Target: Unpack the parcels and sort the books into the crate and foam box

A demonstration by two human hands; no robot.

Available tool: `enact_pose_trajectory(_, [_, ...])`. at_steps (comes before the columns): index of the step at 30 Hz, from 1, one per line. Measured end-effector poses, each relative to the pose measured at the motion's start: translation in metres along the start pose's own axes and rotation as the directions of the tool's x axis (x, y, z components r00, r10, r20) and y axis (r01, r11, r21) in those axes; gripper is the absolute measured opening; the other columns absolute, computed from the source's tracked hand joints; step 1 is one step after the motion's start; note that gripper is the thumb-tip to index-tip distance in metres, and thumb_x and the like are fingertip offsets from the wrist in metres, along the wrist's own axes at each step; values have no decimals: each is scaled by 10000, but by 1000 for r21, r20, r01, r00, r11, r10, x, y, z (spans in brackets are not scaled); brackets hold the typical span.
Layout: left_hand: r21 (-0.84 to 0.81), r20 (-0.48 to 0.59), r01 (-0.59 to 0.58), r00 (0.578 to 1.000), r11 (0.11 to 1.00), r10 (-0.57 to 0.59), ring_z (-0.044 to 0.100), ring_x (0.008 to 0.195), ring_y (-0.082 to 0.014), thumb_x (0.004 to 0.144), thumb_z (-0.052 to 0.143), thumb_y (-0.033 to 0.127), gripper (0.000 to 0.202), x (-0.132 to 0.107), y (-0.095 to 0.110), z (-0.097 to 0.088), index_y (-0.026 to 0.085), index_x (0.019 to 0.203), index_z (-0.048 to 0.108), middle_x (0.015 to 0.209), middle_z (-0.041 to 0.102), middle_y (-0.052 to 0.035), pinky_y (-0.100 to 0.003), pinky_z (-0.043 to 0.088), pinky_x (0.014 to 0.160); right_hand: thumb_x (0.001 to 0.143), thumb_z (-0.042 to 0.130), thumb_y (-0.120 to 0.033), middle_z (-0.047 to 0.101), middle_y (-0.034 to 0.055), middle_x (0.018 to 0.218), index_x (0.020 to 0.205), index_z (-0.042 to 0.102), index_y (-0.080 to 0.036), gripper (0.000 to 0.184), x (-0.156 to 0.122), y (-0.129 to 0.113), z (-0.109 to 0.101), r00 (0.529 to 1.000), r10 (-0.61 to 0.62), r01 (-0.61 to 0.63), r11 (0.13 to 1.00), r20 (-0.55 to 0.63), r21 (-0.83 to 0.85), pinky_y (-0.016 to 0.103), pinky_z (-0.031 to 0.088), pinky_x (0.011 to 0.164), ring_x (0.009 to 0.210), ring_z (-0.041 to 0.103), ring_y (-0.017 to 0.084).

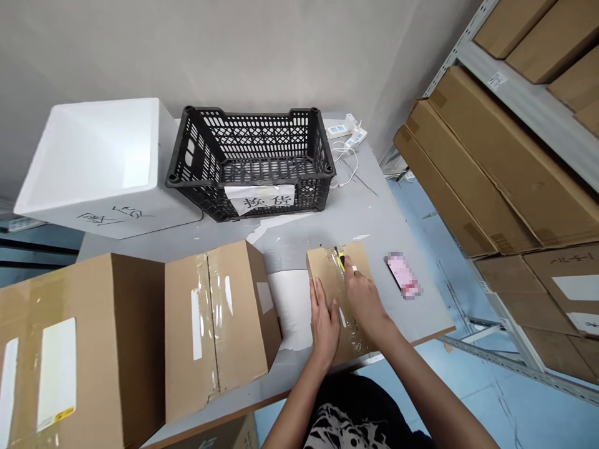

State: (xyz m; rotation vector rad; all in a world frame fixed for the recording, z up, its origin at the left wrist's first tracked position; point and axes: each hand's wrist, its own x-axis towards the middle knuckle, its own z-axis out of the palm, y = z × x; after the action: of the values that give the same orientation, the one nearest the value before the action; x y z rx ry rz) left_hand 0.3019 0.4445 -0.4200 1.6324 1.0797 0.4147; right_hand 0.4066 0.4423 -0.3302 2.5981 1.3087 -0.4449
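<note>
A small flat cardboard box (pixel 327 268), sealed with clear tape, lies on the grey table (pixel 355 212) near its front edge. My left hand (pixel 324 318) lies flat on the box's left part, fingers stretched out and pressing down. My right hand (pixel 362 298) is closed around a yellow utility knife (pixel 341 259). The knife's tip rests on the tape seam at the far end of the box.
Two larger taped cardboard boxes (pixel 215 318) (pixel 60 355) stand to the left. Behind them are a white foam box (pixel 93 165) and a black plastic crate (pixel 253 162) with a paper label. A pink phone (pixel 402 275) lies to the right. Shelves with cartons (pixel 496 168) line the right side.
</note>
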Motion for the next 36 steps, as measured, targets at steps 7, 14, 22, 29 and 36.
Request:
enact_pose_trajectory(7, [-11,-9,-13,1000,1000,13,66,1440,-192,937,350,347,620,0,-1,1,241,1489,89,1577,39,-37,-416,149,1174,836,480,-25,670,144,911,1426,235,-67,640,-8,-3,2,999,7,-8,999,-42,-32,262,502,623,759,677,208])
enact_pose_trajectory(14, [-30,-10,-9,1000,1000,8,38,1441,-177,935,350,361,627,0,-2,2,245,1490,83,1578,37,-29,-411,119,1175,862,456,-29,669,136,910,1435,248,-104,615,-17,-4,1,999,14,-16,999,-51,-32,239,503,620,761,679,193])
enact_pose_trajectory(22, [-41,-16,-19,1000,999,18,60,1441,-191,936,353,361,625,0,-4,3,257,1489,80,1578,32,-36,-440,144,1170,848,507,-77,674,135,920,1444,225,-105,660,-16,-7,10,997,33,-34,999,-70,-21,227,510,632,784,675,190])
enact_pose_trajectory(29, [-43,-33,-50,998,998,49,59,1441,-190,939,343,366,617,-1,-4,3,255,1488,85,1578,37,-34,-431,168,1168,849,539,-115,670,159,934,1433,258,-76,650,-18,-8,16,997,37,-38,999,-62,-12,246,522,652,797,678,206])
enact_pose_trajectory(36, [-50,-40,-61,997,997,59,49,1440,-182,941,337,350,608,0,-7,4,253,1488,91,1577,50,-32,-424,167,1170,854,545,-137,673,174,952,1444,224,-58,677,-22,-11,16,996,69,-67,997,-59,35,251,530,661,803,689,210])
